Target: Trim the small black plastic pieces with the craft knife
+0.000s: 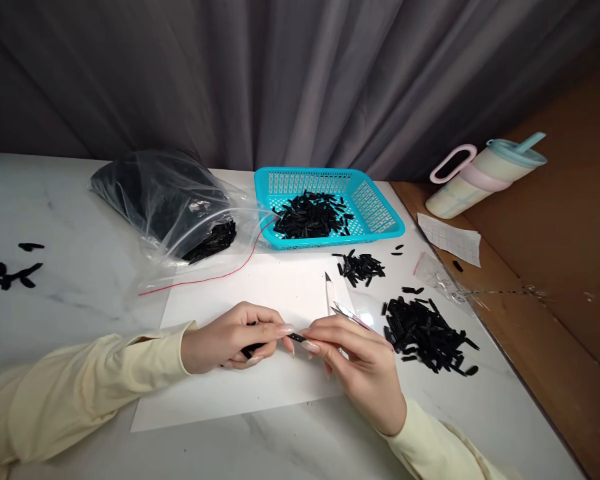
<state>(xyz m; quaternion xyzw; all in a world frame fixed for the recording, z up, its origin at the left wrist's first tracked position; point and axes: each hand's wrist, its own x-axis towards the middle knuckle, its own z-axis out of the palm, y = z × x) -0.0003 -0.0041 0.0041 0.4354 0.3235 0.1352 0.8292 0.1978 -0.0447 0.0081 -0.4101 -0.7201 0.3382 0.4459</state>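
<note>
Between the fingertips of both hands is a small flat black strip (297,337), pinched at its two ends above a white paper sheet (220,393). My left hand (240,337) grips the strip's left end with thumb and finger, and its curled fingers also hold several more black pieces (251,348). My right hand (360,357) pinches the right end. Pink-handled tweezers or scissors (353,316), partly hidden, lie just behind my right hand. Beside them a white pencil-like tool (329,290) with a dark tip rests on the paper.
A turquoise basket (380,227) of black pieces stands behind the paper, left of it a clear zip bag (155,200) full of them. Piles (425,333) lie at right, loose pieces (13,275) far left. A tumbler (485,177), paper slip (450,238) and plastic bag (437,277) sit at right.
</note>
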